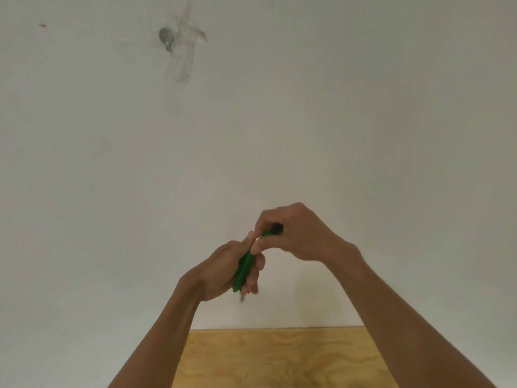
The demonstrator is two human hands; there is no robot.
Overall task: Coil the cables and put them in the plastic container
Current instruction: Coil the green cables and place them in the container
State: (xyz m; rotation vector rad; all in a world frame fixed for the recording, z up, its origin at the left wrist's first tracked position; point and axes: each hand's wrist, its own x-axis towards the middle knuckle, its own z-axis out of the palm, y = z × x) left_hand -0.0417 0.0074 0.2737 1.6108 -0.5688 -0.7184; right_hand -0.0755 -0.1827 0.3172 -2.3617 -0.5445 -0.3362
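Observation:
A green cable (244,268), folded into a tight bundle, is held up in front of a white wall. My left hand (223,271) is closed around the lower part of the bundle. Just above it, my right hand (291,233) pinches the top end, where a dark plug tip (277,228) shows between the fingers. A small metal tip pokes out below my left hand. The plastic container is out of view.
A plywood table top (279,357) shows at the bottom, below my forearms. The white wall (363,107) fills the rest, with a grey metal fitting (166,38) under clear tape at the upper left.

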